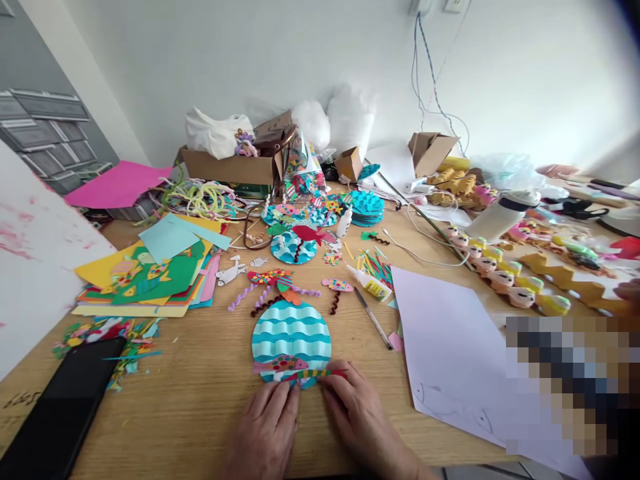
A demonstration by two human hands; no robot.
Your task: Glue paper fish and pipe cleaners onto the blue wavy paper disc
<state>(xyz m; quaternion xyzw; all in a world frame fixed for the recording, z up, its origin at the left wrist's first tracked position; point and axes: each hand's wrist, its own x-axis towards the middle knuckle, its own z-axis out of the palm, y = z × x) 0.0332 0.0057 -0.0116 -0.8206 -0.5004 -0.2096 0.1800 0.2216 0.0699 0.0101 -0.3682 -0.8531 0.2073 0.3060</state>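
Observation:
In front of me lies a round blue paper disc (291,330) with raised, wavy light-blue strips across it. On its lower part sits a pink paper fish with colored dots (283,364). Just below that, a narrow striped paper fish (315,375) in green, yellow and red overlaps the disc's bottom right. My right hand (360,410) pinches the red end of the striped fish. At the disc's lower edge, my left hand (267,423) has its fingers closed together, gripping the rim; the fingertips are partly hidden.
Paper fish with curly pipe-cleaner pieces (273,277) lie beyond the disc. Nearby are a glue bottle (373,285), a pen (374,319) and a large white sheet (450,347). On the left are stacked colored papers (135,300) and a phone (65,407). A pixelated area covers the right.

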